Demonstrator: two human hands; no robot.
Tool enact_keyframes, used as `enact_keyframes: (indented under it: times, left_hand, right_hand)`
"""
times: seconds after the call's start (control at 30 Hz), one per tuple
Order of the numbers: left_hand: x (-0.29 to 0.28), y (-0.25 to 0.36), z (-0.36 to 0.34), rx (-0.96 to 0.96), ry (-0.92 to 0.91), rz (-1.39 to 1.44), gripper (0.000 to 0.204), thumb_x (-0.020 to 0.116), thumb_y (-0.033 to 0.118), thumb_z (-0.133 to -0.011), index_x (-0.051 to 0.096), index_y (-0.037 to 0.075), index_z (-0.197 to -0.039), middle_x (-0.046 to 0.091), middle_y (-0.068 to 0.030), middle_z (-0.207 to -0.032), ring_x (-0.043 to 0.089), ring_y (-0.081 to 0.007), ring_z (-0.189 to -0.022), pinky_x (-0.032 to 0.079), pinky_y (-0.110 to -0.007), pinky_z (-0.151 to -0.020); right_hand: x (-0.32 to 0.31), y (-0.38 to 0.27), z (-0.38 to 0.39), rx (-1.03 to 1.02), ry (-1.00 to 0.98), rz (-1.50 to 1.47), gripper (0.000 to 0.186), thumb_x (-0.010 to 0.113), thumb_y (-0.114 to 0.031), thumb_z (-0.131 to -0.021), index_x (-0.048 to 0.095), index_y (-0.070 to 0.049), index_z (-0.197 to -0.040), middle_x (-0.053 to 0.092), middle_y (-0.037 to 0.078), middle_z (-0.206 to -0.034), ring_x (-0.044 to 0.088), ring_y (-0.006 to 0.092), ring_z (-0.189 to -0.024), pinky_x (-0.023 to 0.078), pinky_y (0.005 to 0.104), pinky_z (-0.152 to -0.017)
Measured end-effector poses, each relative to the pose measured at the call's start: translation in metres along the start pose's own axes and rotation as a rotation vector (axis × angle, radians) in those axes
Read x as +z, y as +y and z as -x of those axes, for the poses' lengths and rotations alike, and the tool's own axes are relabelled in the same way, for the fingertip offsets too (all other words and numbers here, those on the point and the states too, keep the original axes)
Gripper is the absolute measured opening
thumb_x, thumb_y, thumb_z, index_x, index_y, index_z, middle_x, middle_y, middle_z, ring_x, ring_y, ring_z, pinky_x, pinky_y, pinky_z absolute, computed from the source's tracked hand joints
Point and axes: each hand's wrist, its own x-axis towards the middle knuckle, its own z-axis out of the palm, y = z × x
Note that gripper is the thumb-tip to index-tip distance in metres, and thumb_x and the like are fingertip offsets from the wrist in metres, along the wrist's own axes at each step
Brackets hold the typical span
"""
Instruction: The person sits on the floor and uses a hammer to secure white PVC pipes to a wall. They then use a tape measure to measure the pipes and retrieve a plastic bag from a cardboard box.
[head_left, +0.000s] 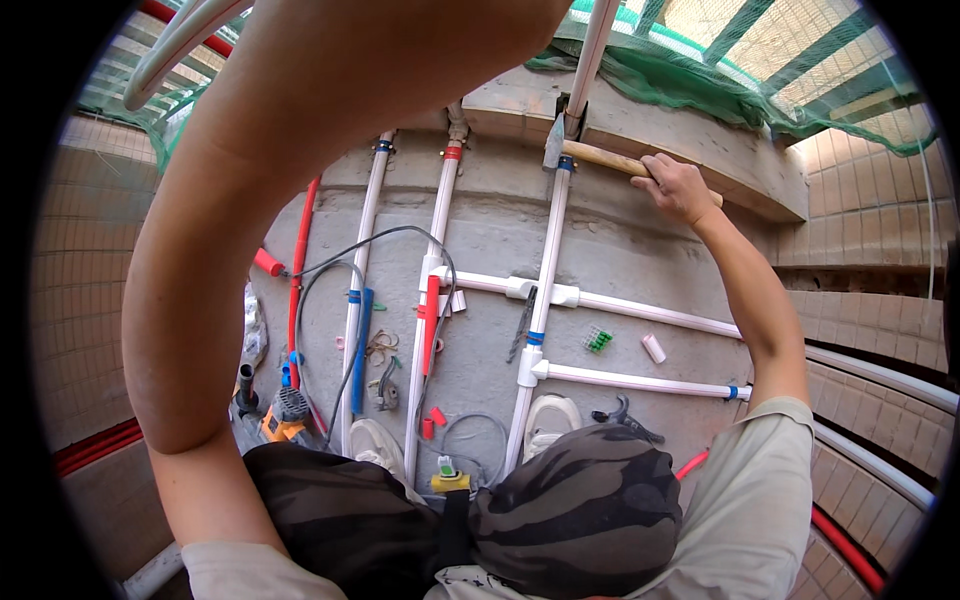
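My right hand point(680, 188) is wrapped round the wooden handle of a hammer point(606, 160). The steel head point(554, 142) is beside the blue clip point(567, 163) on the upper part of a white pipe point(551, 235), near the concrete ledge; I cannot tell whether it touches. My left arm point(190, 260) rises large along the left and bends across the top. Its hand lies beyond the upper edge. Further white pipes point(650, 312) run along and across the floor, joined by white tee fittings point(530, 370).
A grey cable point(452, 270) loops over the pipes. An orange-and-grey power tool point(288, 415) sits near my left knee. A drill bit point(522, 325), green plugs point(598, 340), a short white pipe piece point(653, 348) and dark pliers-like tool point(628, 415) lie about. Green netting point(680, 85) hangs behind the ledge point(690, 150).
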Motion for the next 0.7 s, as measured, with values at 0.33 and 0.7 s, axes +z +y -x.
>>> enact_keyframes:
  times: [0.33,0.7]
  left_hand:
    - [0.001,0.006,-0.003,-0.163,-0.046,-0.042,0.032,0.076,0.009,-0.092,0.069,-0.005,-0.12,0.076,-0.021,-0.103,0.077,-0.031,-0.091,0.06,-0.036,-0.082]
    - [0.002,0.004,-0.001,-0.189,-0.026,-0.015,0.032,0.075,0.011,-0.094,0.069,-0.004,-0.12,0.076,-0.0212,-0.102,0.077,-0.0325,-0.09,0.06,-0.037,-0.081]
  right_hand:
    - [0.0,0.003,0.005,-0.052,-0.019,-0.025,0.029,0.07,-0.031,-0.094,0.062,-0.007,-0.108,0.064,0.013,-0.091,0.067,0.0368,-0.082,0.053,0.0484,-0.066]
    - [-0.001,0.004,0.002,-0.03,-0.004,-0.028,0.03,0.073,-0.029,-0.093,0.063,-0.007,-0.11,0.064,0.013,-0.091,0.066,0.0371,-0.08,0.052,0.0477,-0.066]
